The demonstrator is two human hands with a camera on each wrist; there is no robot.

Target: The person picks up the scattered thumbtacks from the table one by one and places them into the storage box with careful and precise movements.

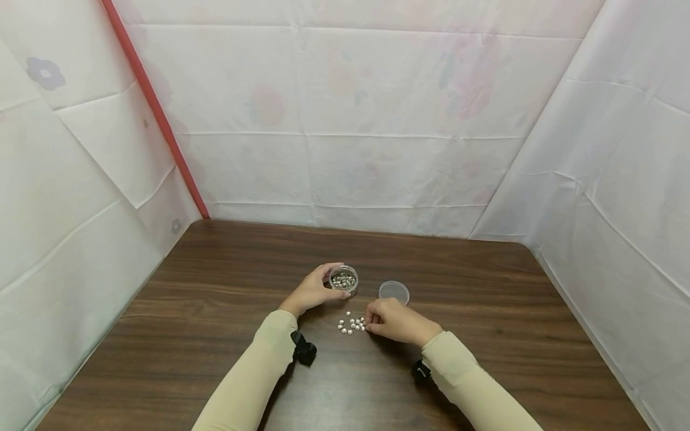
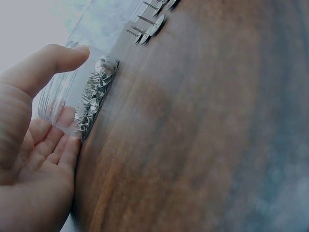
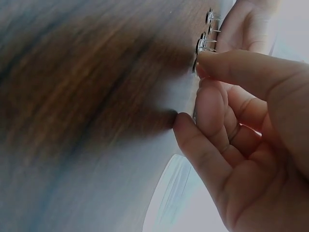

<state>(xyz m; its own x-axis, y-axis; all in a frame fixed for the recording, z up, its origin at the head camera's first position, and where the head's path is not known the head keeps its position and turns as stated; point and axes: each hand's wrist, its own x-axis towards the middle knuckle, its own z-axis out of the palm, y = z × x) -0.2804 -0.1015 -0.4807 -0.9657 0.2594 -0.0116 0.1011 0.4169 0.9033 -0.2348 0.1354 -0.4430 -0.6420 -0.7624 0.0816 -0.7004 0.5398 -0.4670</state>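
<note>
A clear round plastic container (image 1: 343, 270), open at the top and partly filled with silver thumbtacks (image 2: 91, 99), sits on the table. My left hand (image 1: 312, 291) grips it from the left, thumb on the near side and fingers round the far side. Several loose thumbtacks (image 1: 353, 326) lie between my hands, heads down with points up in the right wrist view. My right hand (image 1: 396, 320) is at the right edge of this group. Its thumb and curled forefinger (image 3: 210, 104) pinch at the nearest thumbtack (image 3: 195, 66), which they partly hide.
A clear round lid (image 1: 394, 291) lies on the brown wooden table (image 1: 259, 251), just beyond my right hand. Pale patterned sheets (image 1: 345, 120) enclose the table at the back and sides. A red strip (image 1: 156, 108) runs down the back left corner.
</note>
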